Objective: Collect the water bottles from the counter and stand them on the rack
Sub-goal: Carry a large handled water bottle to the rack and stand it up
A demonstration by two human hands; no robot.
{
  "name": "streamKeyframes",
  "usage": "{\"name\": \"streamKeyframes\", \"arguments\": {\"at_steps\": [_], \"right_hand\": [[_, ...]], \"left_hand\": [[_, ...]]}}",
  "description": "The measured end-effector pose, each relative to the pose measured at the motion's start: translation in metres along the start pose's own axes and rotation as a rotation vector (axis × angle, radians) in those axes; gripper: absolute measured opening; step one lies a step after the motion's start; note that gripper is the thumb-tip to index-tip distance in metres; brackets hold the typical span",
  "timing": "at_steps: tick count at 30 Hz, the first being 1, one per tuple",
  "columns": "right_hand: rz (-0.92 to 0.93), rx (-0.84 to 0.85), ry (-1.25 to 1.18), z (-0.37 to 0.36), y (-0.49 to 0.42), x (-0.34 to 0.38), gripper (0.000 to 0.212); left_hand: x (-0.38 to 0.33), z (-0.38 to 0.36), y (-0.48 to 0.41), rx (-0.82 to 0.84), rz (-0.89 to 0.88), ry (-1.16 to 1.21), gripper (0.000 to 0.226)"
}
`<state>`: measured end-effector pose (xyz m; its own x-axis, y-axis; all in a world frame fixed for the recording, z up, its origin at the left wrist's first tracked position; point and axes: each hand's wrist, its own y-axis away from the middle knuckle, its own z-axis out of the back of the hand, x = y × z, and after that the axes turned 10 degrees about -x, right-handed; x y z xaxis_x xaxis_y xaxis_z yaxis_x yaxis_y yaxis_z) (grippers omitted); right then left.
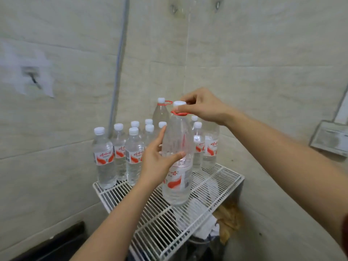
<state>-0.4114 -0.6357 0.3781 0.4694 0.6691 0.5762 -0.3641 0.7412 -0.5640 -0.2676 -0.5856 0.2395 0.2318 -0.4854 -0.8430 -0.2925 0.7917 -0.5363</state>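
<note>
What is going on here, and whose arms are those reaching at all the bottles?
There is no machine. The arms belong to a person wearing a camera on their head, so you see what they see, looking down at their own hands. The right hand pinches the red carry ring just under the white cap of a big water bottle. The left hand steadies its side. That bottle stands upright on a white wire rack in a tiled corner. Behind it stand many small bottles and another tall bottle, all upright with white caps.
</note>
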Motion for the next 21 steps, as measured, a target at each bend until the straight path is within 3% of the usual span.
{"name": "streamKeyframes", "arguments": {"at_steps": [13,21], "right_hand": [[0.081,0.197,-0.109,-0.006,-0.075,-0.094,0.016],[0.114,0.284,-0.171,-0.021,-0.098,-0.102,0.021]], "left_hand": [[0.048,-0.067,-0.039,-0.275,0.018,-0.147,0.086],[0.059,-0.063,-0.048,-0.409,0.04,-0.324,0.094]]}}
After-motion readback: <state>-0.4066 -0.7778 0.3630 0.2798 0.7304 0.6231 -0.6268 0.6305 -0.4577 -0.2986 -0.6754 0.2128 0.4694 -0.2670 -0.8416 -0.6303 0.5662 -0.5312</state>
